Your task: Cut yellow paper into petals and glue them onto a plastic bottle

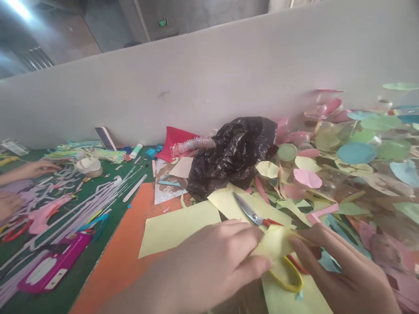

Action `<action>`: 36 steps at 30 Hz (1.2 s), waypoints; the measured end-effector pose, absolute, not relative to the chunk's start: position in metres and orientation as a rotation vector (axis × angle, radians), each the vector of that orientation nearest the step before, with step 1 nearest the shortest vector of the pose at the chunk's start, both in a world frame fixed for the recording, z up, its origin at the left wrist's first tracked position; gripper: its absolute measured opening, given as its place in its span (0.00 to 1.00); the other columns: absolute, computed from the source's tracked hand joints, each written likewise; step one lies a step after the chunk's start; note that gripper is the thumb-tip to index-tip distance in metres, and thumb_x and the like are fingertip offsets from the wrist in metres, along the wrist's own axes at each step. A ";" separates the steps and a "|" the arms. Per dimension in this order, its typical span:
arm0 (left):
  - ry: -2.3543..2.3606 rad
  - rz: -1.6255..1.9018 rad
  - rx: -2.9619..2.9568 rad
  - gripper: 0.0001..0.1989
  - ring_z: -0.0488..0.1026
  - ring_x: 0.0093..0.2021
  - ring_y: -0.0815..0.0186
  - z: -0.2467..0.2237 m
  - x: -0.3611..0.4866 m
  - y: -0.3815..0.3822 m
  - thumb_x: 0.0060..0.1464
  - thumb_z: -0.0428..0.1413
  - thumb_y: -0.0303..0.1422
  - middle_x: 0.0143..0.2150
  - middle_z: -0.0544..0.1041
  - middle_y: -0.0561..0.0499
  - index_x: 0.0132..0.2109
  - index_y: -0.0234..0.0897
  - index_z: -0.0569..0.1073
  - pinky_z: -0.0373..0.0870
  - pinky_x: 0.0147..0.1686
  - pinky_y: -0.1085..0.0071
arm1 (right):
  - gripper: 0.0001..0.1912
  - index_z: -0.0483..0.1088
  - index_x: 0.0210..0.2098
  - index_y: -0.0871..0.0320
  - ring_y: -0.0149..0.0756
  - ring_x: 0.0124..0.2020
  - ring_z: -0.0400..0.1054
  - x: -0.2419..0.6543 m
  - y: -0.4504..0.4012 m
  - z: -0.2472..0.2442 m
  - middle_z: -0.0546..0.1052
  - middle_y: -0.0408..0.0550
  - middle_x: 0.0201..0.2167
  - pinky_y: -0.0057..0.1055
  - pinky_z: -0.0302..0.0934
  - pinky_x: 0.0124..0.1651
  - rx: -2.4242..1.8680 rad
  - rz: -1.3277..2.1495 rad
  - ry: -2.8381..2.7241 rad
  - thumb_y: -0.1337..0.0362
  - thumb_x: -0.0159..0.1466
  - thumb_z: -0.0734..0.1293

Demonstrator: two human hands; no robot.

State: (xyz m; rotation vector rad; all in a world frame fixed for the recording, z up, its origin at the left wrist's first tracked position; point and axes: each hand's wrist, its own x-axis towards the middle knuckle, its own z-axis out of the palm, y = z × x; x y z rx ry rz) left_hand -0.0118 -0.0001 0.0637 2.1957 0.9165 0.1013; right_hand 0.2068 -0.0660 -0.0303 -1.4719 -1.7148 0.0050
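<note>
Left hand (222,253): nearest the camera, back up, thumb and fingers closed on the left side of a small yellow paper piece.
Right hand (340,266): thumb and fingertips pinching the same piece from the right; the 2 hands are apart, linked only by the paper.
Yellow paper piece (275,240): held between both hands, above the scissors; it looks curved, though blur hides its outline. Likely very light, soft and quick to crease or tear; best gripped lightly near its edges, thumb against fingertips, rather than squeezed at the middle.
Scissors (248,210): blades lying on a yellow sheet (218,198), tip pointing away and left; 1 yellow handle loop (291,283) shows below the paper, close to the right thumb. Whether a finger touches it, I cannot tell. Probably stiff and heavier than the paper; the handles are the safe hold.
Orange sheet (124,235): under a yellow rectangle (176,229); its slanting left edge meets the green tabletop (85,261). Sideways room looks easiest here, over flat paper.
Black bag (234,150): crumpled just beyond the blade tip, limiting forward reach before the upright partition (209,78).
Paper discs (356,152): heaped loosely at the right, where a sleeve or elbow could snag them.
Co-worker's hand (42,168): far left, well apart.
</note>
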 end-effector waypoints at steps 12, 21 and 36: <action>0.987 0.509 1.483 0.18 0.71 0.29 0.69 0.050 -0.014 0.010 0.57 0.57 0.47 0.34 0.74 0.54 0.48 0.41 0.69 0.65 0.26 0.75 | 0.33 0.47 0.69 0.45 0.39 0.41 0.77 0.198 -0.060 -0.031 0.78 0.48 0.43 0.33 0.75 0.39 -1.319 0.169 -1.460 0.59 0.69 0.64; 0.743 0.385 1.406 0.19 0.78 0.36 0.64 0.055 -0.019 -0.003 0.55 0.62 0.37 0.41 0.79 0.47 0.51 0.40 0.68 0.71 0.31 0.72 | 0.21 0.66 0.58 0.49 0.38 0.42 0.75 0.196 -0.063 0.007 0.78 0.49 0.44 0.35 0.68 0.45 -1.069 -0.451 -1.972 0.72 0.69 0.63; 1.314 0.688 1.773 0.19 0.79 0.34 0.60 0.055 -0.080 0.048 0.55 0.56 0.47 0.36 0.80 0.49 0.48 0.39 0.72 0.72 0.29 0.70 | 0.16 0.73 0.46 0.55 0.41 0.38 0.76 0.222 -0.069 -0.027 0.81 0.50 0.39 0.36 0.69 0.36 -1.566 -0.250 -2.195 0.58 0.73 0.55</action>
